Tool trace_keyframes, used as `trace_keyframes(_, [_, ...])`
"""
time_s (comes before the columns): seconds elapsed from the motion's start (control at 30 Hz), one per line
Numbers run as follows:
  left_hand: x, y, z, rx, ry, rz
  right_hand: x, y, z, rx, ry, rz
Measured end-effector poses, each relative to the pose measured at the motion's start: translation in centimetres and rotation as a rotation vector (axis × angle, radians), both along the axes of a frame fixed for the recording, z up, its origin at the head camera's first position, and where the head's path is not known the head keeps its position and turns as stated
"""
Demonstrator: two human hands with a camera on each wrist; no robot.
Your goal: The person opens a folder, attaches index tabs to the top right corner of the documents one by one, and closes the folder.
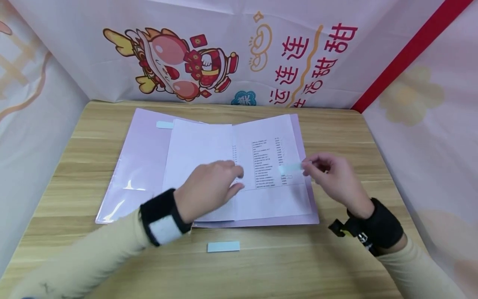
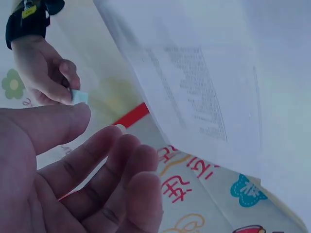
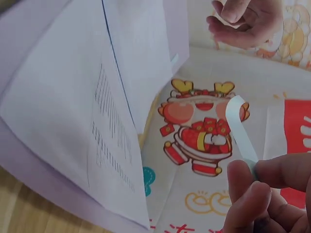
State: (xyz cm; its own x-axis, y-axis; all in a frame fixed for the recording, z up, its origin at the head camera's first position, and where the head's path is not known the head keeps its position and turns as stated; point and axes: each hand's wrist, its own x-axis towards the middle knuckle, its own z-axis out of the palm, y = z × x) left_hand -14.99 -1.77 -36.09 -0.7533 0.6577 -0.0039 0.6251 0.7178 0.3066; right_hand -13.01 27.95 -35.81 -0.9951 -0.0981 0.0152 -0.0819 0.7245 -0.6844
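Note:
An open purple folder (image 1: 134,166) lies on the table with white sheets (image 1: 270,203) inside; the right-hand page carries a printed list. Between thumb and forefinger my right hand (image 1: 337,178) pinches a pale blue sticky-note strip (image 3: 241,131), held over that page's right edge. The strip curls at its free end. My left hand (image 1: 210,185) hovers over the middle of the folder, fingers loosely bent, nothing in them. In the left wrist view, the left hand's thumb and fingers (image 2: 141,194) stand apart.
A pad of pale blue sticky notes (image 1: 223,246) lies on the wooden table (image 1: 284,257) in front of the folder. Another blue strip (image 1: 164,124) sticks out at the left sheets' top edge. Printed cloth (image 1: 224,50) hangs behind and at both sides.

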Motion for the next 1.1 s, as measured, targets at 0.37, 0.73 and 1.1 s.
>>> trace_keyframes(0.37, [-9.2,5.1,-1.0,-0.108,-0.035,0.004,-5.8,1.5,0.0,-0.187,-0.131,-0.14])
trace_keyframes(0.73, [-14.0,10.7,-4.5,-0.198,-0.092,-0.054,-11.1,2.1,-1.3,-0.32,-0.309,-0.319])
trace_keyframes(1.1, [-13.9,14.3,-6.4,-0.267,-0.075,-0.001,-14.1,2.8,-3.4,-0.512,-0.42,-0.385])
